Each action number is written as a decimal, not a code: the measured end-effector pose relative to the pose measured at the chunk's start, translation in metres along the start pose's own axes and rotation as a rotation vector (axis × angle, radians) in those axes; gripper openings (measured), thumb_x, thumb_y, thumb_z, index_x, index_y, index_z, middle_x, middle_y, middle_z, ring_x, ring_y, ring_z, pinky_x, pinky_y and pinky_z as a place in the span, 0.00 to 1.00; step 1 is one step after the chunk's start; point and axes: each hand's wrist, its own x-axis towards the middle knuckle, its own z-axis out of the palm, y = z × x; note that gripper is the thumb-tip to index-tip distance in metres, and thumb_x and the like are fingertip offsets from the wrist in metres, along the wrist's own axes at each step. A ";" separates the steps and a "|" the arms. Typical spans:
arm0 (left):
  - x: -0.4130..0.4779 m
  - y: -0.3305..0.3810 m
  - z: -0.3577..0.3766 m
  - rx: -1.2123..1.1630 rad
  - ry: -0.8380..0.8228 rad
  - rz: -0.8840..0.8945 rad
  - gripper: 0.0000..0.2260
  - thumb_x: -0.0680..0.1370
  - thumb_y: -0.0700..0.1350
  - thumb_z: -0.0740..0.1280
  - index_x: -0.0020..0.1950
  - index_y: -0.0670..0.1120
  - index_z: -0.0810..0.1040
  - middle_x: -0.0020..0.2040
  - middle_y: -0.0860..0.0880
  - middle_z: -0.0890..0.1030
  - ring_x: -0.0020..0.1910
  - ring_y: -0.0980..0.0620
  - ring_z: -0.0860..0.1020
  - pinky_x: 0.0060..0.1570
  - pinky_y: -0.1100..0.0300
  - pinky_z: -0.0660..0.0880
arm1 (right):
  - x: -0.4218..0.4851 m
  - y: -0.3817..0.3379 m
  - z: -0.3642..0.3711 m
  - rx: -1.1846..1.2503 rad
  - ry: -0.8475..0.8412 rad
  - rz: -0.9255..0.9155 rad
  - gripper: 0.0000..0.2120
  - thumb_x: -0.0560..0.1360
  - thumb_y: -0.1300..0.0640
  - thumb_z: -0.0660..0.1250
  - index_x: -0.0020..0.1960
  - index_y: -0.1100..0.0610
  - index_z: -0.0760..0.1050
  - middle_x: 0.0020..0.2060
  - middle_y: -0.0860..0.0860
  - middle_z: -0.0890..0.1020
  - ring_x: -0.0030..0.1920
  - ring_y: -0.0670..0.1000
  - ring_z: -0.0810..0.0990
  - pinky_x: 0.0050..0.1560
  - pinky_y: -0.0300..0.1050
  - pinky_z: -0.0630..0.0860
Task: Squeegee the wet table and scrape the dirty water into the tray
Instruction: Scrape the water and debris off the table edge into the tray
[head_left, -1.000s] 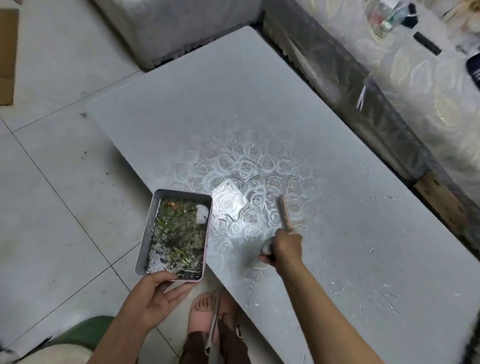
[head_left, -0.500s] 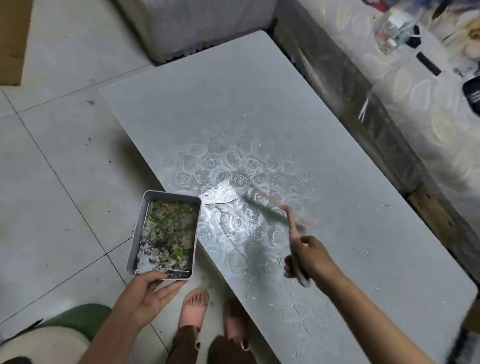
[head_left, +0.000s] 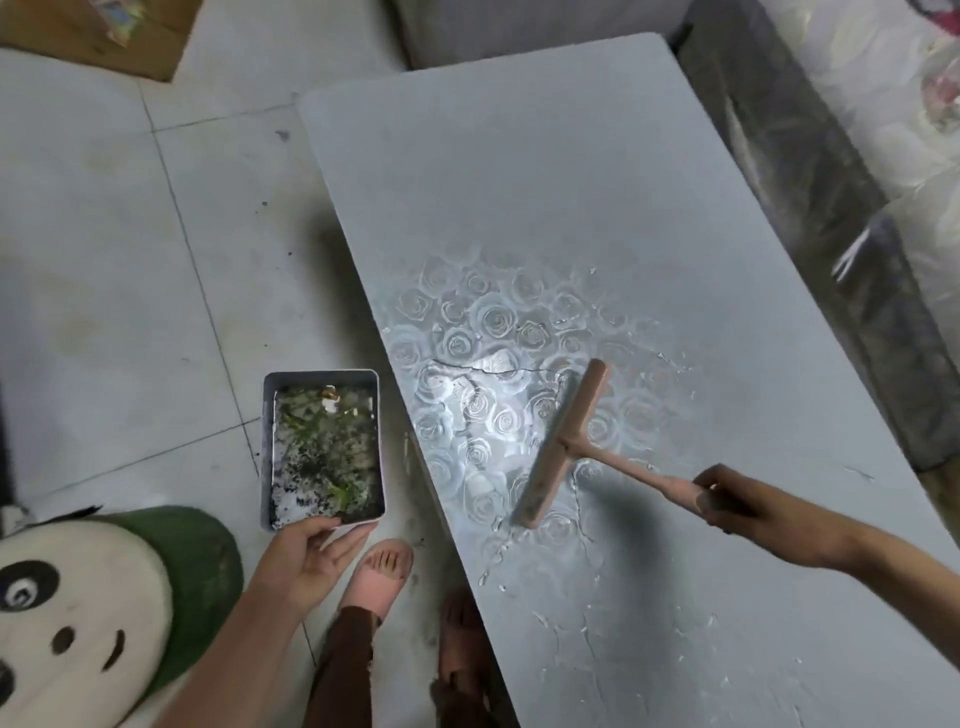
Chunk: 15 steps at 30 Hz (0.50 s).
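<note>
Two hands are busy; the left hand holds the tray by its near short side, thumb on the rim, over the floor just beside the long edge of the table; dark water with green scraps lies in the tray; the right hand grips the handle end of the pink squeegee, fingers curled round it; its blade is on or just above the wet, rose-patterned surface; a panda stool stands near the left arm.
</note>
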 end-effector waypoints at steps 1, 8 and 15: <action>0.005 -0.003 0.000 -0.012 0.006 -0.001 0.08 0.79 0.30 0.55 0.48 0.40 0.70 0.57 0.40 0.71 0.63 0.29 0.71 0.69 0.41 0.65 | 0.001 0.004 -0.006 -0.039 -0.023 -0.014 0.03 0.80 0.57 0.61 0.50 0.56 0.69 0.40 0.51 0.76 0.37 0.46 0.70 0.40 0.36 0.67; 0.050 -0.026 0.000 -0.061 0.023 0.002 0.09 0.80 0.31 0.54 0.43 0.41 0.69 0.49 0.41 0.74 0.64 0.31 0.71 0.69 0.43 0.64 | 0.027 0.019 -0.029 -0.288 -0.141 -0.045 0.03 0.79 0.60 0.61 0.49 0.53 0.68 0.40 0.47 0.77 0.37 0.40 0.72 0.42 0.36 0.69; 0.077 -0.035 0.016 -0.036 -0.003 0.016 0.10 0.77 0.29 0.54 0.53 0.36 0.72 0.59 0.37 0.76 0.63 0.32 0.73 0.59 0.42 0.71 | 0.059 0.018 -0.033 -0.579 0.206 -0.075 0.12 0.75 0.36 0.56 0.45 0.44 0.64 0.30 0.42 0.76 0.33 0.43 0.75 0.35 0.39 0.70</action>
